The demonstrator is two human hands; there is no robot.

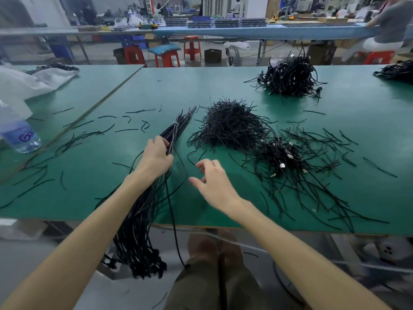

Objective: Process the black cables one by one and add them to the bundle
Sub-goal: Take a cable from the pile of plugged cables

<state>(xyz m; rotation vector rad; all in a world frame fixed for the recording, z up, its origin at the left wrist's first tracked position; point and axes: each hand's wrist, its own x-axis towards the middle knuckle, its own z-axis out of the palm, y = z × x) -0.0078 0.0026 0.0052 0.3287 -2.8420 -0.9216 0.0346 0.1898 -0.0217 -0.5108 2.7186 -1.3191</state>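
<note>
Head view: the left hand [156, 155] grips the bundle [177, 130] of black cables, fingers curled round it just below a pale tie. The bundle lies slanted on the green table [89, 186], its far tips pointing up and right, and its long tail runs under the forearm and hangs over the front edge. 1 loose cable [173, 220] loops out beside the left hand and drops off the edge as well. It seems to belong to the bundle, though I cannot tell whether the hand holds it.

The right hand [212, 181] hovers over bare table just right of the bundle, fingers loosely spread and grasping nothing.

To its right lies a tangled pile of cables with connectors [282, 156], and beyond that a heap of short black offcuts [230, 126].

By my reading, this is the gap between 2 cables, with the bundle steadied and the right hand free. The next move calls for a reach right to the tangled pile and teasing out just 1 cable without dragging its neighbours along.
</note>
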